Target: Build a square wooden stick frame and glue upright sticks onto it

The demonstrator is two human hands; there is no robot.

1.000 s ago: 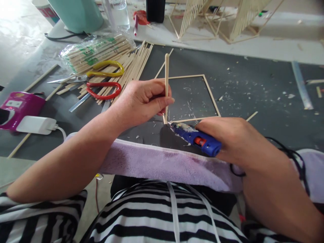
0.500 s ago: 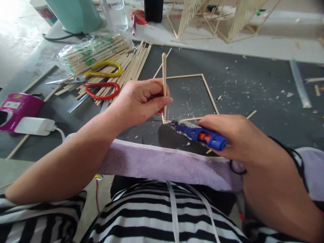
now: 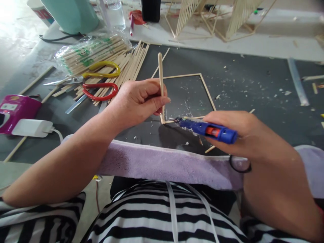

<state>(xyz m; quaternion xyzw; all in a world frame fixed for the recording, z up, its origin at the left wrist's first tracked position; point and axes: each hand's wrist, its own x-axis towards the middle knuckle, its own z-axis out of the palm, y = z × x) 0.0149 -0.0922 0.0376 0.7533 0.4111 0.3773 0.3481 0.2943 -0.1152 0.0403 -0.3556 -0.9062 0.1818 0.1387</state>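
Observation:
My left hand pinches a wooden chopstick between thumb and fingers. The stick stands almost upright, its lower end at the near left corner of a four-sided stick frame lying on the dark mat. A blue glue gun is gripped in my right hand. Its nozzle points left, close to that corner but a little to the right of the stick's foot. The fingers under the gun are partly hidden.
Scissors with yellow and red handles lie on loose sticks, beside a plastic-wrapped bundle. A pink power socket with a white plug is at left. Stick structures stand at the back. A clear glue stick lies right.
My right hand has drawn the glue gun slightly right and up, moving its nozzle away from the corner. My left hand still holds the chopstick there.

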